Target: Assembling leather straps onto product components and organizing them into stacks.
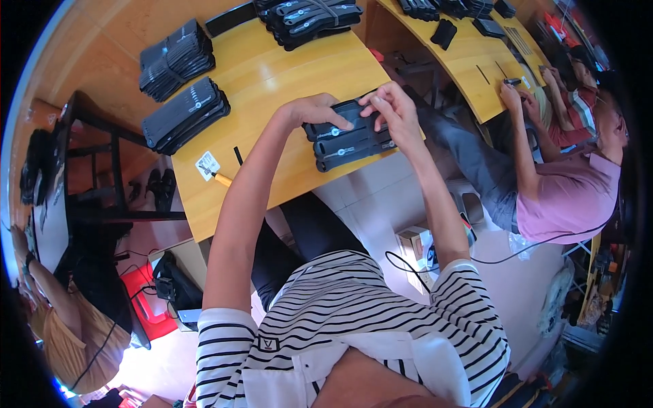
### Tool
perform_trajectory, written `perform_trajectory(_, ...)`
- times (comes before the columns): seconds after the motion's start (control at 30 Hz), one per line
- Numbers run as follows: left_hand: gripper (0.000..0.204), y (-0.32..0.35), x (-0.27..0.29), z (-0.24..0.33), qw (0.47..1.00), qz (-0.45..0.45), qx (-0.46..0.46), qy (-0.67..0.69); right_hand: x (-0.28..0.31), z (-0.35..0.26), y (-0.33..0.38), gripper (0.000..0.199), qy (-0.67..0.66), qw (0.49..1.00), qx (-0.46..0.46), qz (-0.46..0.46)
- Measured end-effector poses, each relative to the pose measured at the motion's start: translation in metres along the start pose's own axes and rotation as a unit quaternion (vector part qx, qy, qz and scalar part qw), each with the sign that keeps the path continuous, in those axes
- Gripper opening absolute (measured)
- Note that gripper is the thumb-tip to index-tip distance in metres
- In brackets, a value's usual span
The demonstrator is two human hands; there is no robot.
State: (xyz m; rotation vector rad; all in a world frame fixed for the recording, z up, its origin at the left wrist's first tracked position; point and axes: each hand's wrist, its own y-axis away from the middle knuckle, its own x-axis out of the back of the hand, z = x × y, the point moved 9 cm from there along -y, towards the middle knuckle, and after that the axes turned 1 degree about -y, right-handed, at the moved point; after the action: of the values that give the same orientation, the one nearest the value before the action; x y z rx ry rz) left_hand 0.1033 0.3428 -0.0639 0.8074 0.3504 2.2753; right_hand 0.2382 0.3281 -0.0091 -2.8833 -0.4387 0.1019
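At the near right edge of the yellow table lies a bundle of flat black cases (333,162) with small pale printed marks, a dark band across it. My left hand (318,112) grips the bundle's far left part, its thumb lying on the top case and its other fingers partly hidden behind. At the far right corner of the bundle, my right hand (394,112) has its fingers bent and pressed together by the band. What those fingers pinch is too small to make out.
On the yellow table (265,88) stand a banded stack (175,58), a loose stack (185,112) and a larger banded pile (309,20) of black cases. A yellow-handled tool (221,179) lies by a white card (207,166). Co-workers sit at a second table (469,68) on the right.
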Motion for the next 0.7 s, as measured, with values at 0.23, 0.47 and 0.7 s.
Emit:
perform_trajectory(0.23,0.104,0.001,-0.002,0.024,0.937,0.171,0.047,-0.302,0.009,0.087,-0.033,0.009,-0.123,0.980,-0.153,0.041)
perform_trajectory(0.47,0.145,-0.008,-0.032,0.003,0.912,0.236,0.032,-0.334,0.002,0.091,-0.045,0.007,-0.066,0.983,-0.158,0.059)
perform_trajectory(0.7,0.134,-0.006,-0.044,0.005,0.911,0.242,0.055,-0.330,0.007,0.093,-0.039,0.009,-0.022,0.985,-0.146,0.092)
